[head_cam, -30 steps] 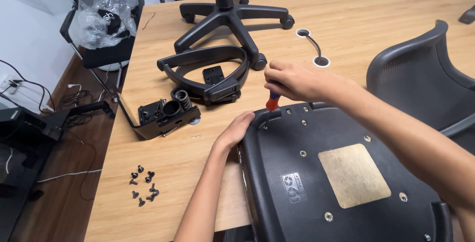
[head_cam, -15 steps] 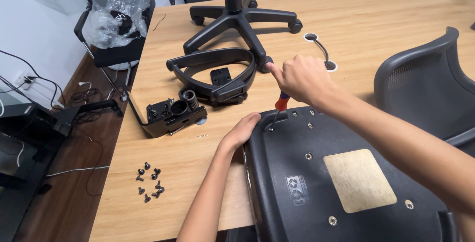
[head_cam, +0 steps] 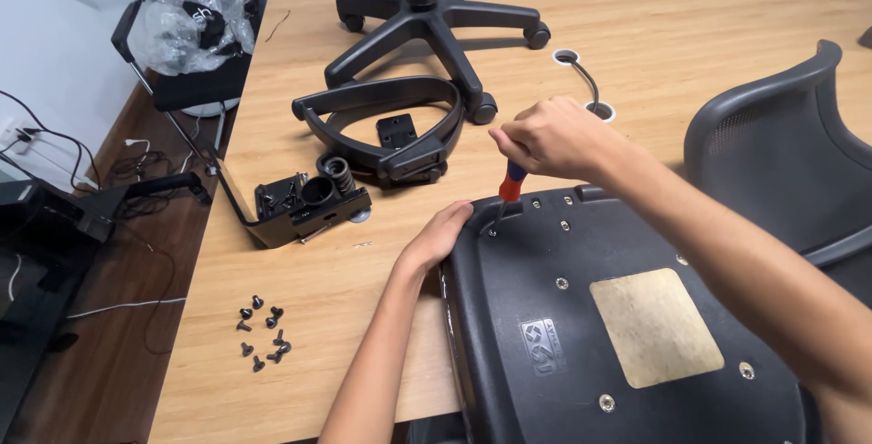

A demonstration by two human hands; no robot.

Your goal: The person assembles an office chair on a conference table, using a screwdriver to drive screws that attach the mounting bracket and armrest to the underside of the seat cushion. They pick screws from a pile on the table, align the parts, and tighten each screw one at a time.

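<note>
Wooden worktop (head_cam: 708, 54) fills most of the view, running far and right. Black chair seat pan (head_cam: 636, 335), underside up, lies on the near right part of the worktop, its near edge hanging past the worktop edge; tan square patch in its middle, small metal screw points around it. Black mesh chair back (head_cam: 781, 153) sits at right, just beside the seat pan. Black five-star wheeled base (head_cam: 427, 17) lies far centre, column pointing away. Black curved armrest frame (head_cam: 381, 126) lies just near of the base, touching or almost touching one leg. Black tilt mechanism (head_cam: 309, 203) with a spring sits left of centre, near the frame. Another chair at far left off the worktop carries crumpled clear plastic wrap (head_cam: 195, 13). Cables on the floor at left.

Right hand (head_cam: 554, 140) above the far left corner of the seat pan, grip clenched around the red and blue handle of a screwdriver (head_cam: 507, 192); shaft points down and slightly left, tip at or on a screw point near the pan's corner, contact too small to tell. Left hand (head_cam: 440, 235) rests on the far left rim of the seat pan, fingers curled loosely over the edge, grip half closed, touching the pan and holding nothing else. Loose black screws (head_cam: 263, 335) in a small scatter on the near left of the worktop, well apart from both hands.
</note>
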